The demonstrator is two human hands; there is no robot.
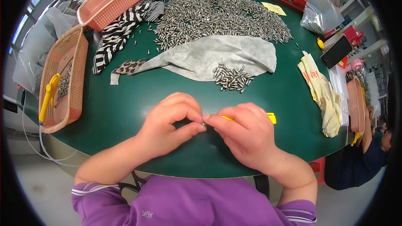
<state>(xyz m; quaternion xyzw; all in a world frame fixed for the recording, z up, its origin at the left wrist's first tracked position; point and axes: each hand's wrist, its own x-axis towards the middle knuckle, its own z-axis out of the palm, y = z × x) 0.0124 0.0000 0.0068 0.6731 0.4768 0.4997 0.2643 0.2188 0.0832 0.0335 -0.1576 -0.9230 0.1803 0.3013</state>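
Note:
Over the near part of the green table, my left hand (pixel 173 119) pinches a small metal piece (pixel 204 123) between thumb and forefinger. Close against it is my right hand (pixel 247 129), its fingers wrapped round a slim yellow tool (pixel 271 118). One yellow end shows behind the knuckles; the tool's tip is hidden by my fingers, so its kind cannot be told. Ahead of my hands, a small heap of silvery metal pieces (pixel 232 77) lies partly on a grey cloth (pixel 201 56) and partly on the table.
A large pile of similar metal pieces (pixel 222 14) covers the table's far side. At left are pink baskets (pixel 77 96), a yellow air gun (pixel 49 94) and a striped cloth (pixel 121 29). Cream gloves (pixel 320 94) and a phone (pixel 337 51) lie right. Another person (pixel 360 155) sits far right.

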